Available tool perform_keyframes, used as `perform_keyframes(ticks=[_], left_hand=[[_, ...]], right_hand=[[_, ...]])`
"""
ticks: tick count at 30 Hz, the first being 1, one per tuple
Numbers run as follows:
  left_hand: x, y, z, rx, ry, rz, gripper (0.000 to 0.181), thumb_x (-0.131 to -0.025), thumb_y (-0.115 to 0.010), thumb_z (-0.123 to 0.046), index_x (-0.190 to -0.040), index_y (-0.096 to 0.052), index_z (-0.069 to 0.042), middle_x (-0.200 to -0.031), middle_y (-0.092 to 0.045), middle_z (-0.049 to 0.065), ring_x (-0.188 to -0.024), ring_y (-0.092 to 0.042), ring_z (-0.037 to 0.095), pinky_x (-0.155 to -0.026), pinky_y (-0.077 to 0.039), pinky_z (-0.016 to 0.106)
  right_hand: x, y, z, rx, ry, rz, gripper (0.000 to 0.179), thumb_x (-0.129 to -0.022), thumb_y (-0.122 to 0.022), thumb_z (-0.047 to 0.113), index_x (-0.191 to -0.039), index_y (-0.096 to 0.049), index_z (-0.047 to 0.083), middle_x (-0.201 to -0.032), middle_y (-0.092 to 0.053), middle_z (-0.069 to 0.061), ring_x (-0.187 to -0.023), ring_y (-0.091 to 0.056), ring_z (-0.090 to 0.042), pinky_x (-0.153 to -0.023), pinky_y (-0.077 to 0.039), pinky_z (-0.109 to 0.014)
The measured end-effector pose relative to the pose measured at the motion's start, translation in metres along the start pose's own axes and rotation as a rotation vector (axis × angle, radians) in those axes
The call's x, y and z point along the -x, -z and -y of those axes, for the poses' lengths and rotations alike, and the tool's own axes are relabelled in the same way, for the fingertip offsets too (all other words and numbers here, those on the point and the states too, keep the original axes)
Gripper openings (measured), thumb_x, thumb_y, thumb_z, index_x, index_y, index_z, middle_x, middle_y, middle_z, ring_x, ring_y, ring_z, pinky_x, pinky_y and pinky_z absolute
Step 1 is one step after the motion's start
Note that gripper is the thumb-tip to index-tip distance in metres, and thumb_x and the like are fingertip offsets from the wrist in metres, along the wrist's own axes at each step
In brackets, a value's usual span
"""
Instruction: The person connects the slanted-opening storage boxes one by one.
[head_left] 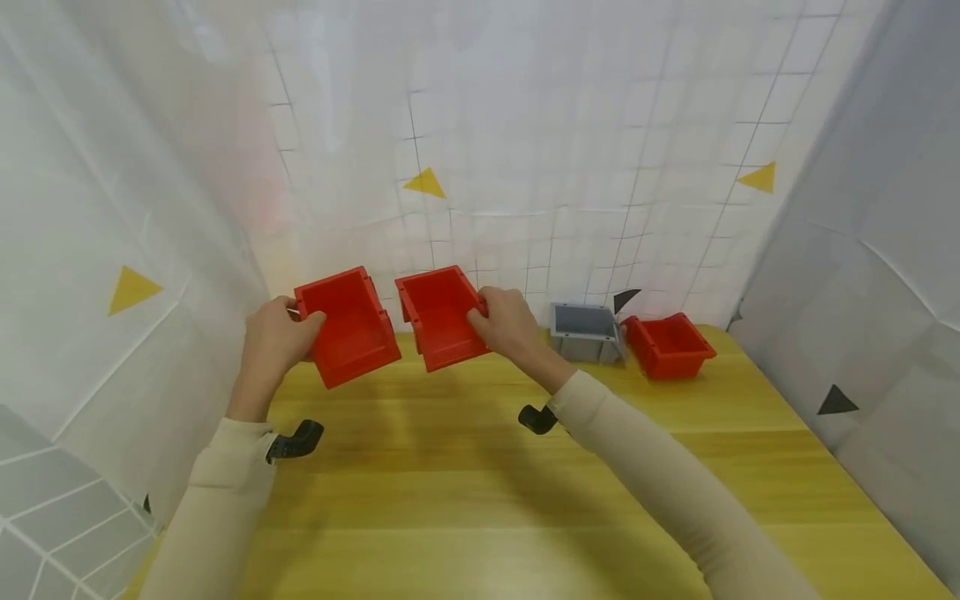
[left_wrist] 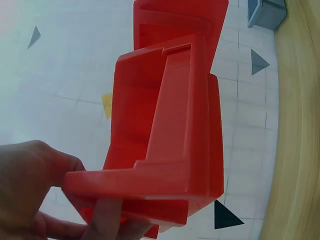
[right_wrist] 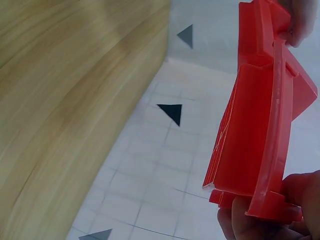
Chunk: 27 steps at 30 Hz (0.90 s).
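My left hand (head_left: 279, 337) grips a red plastic bin (head_left: 348, 329) by its left wall, thumb over the rim, and holds it tilted above the table. In the left wrist view the fingers curl under the rim of this bin (left_wrist: 172, 115). A second red bin (head_left: 442, 317) is pinched at its right rim by my right hand (head_left: 510, 325), also raised off the table. The right wrist view shows that bin (right_wrist: 250, 135) from the side, with thumb and fingers around its lower end. In the head view a narrow gap separates the two bins.
On the wooden table (head_left: 450, 500), toward the back right, stand a grey bin (head_left: 588, 346) and a third red bin (head_left: 670, 346), side by side. White sheeting (head_left: 525, 125) with grid lines and triangle markers rises behind the table and at both sides.
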<state>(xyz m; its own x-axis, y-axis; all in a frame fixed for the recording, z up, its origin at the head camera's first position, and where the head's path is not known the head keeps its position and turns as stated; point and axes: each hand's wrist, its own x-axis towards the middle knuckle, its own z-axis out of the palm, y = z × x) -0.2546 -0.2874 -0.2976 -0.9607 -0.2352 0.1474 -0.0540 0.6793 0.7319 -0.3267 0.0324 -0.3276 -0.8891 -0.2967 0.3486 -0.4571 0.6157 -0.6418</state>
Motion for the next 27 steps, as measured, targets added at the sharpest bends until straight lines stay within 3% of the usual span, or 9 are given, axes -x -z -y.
perform_keyframes(ticks=[7,18,27], left_hand=[[0.013,-0.001,-0.012,-0.002,-0.040,0.009,0.052,-0.101,-0.057,-0.026,-0.137,-0.048,0.010,-0.124,-0.060,0.031,-0.094,-0.068,0.046,-0.073,-0.061,0.049],[0.032,-0.009,-0.029,-0.016,-0.067,0.039,0.052,-0.100,-0.059,-0.026,-0.138,-0.047,0.007,-0.126,-0.060,0.029,-0.095,-0.068,0.045,-0.073,-0.061,0.049],[0.042,-0.016,-0.039,0.015,-0.048,0.124,0.053,-0.100,-0.058,-0.024,-0.141,-0.043,0.006,-0.130,-0.057,0.028,-0.093,-0.069,0.043,-0.069,-0.062,0.045]], right_hand=[[0.015,0.015,0.005,0.011,0.049,-0.047,0.021,-0.097,-0.060,0.008,-0.109,-0.070,-0.005,-0.096,-0.074,-0.016,-0.068,-0.070,-0.023,-0.059,-0.060,-0.033],[0.041,0.028,0.004,0.002,0.060,-0.081,0.022,-0.096,-0.061,0.009,-0.110,-0.072,-0.004,-0.096,-0.075,-0.015,-0.066,-0.070,-0.021,-0.059,-0.060,-0.033],[0.061,0.042,0.002,0.045,0.071,-0.166,0.022,-0.095,-0.062,0.011,-0.107,-0.073,-0.004,-0.093,-0.075,-0.015,-0.065,-0.070,-0.022,-0.058,-0.060,-0.036]])
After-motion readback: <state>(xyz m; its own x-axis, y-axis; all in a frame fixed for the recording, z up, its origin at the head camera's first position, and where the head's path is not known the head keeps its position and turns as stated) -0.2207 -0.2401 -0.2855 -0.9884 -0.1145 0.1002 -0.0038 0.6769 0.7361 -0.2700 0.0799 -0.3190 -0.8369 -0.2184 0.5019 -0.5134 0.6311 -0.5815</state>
